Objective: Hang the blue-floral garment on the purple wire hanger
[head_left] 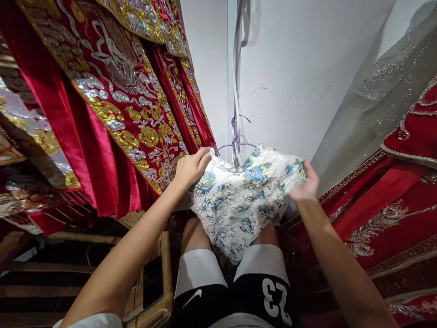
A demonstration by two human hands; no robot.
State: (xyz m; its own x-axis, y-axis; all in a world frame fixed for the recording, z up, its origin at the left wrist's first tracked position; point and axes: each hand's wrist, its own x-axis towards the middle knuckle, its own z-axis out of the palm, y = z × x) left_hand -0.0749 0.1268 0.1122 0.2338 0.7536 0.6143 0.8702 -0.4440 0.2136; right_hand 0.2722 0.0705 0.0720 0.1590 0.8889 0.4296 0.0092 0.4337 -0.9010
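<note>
Head view, standing beside this person: floral garment (235, 205), white with blue-green and yellow print, is up in front, spread between both hands over the thighs. Left hand (193, 168) pinches its left shoulder edge, thumb on top. Right hand (306, 182) grips the opposite sleeve edge, fingers mostly behind the cloth.

Purple hanger (245, 144) runs into the neckline; its hook sits at the pale upright pole (236, 73). Can't tell how well the shoulders seat on it.

Edges: garment's lower part tapers down between the knees, close to both legs. Left side is tight: red embroidered cloth (126, 86), gold and silver sequins, slants down right beside the left hand, looks near touching. Right side: red beaded cloth (382, 218) below and outboard of the right hand, with sheer sparkly fabric (372, 105) above it. Most room is straight up, between the hangings, in front of the white wall (297, 59). Depth from hanger to wall: can't judge. Down low at left, bamboo frame (166, 259) flanks the left leg, dark flat slab (153, 282) lying on it; forearm passes above.

Markings: black shorts (232, 300) with white lower bands carry a white swoosh on one leg, big white "23" on the other, upside down from the wearer's side.
</note>
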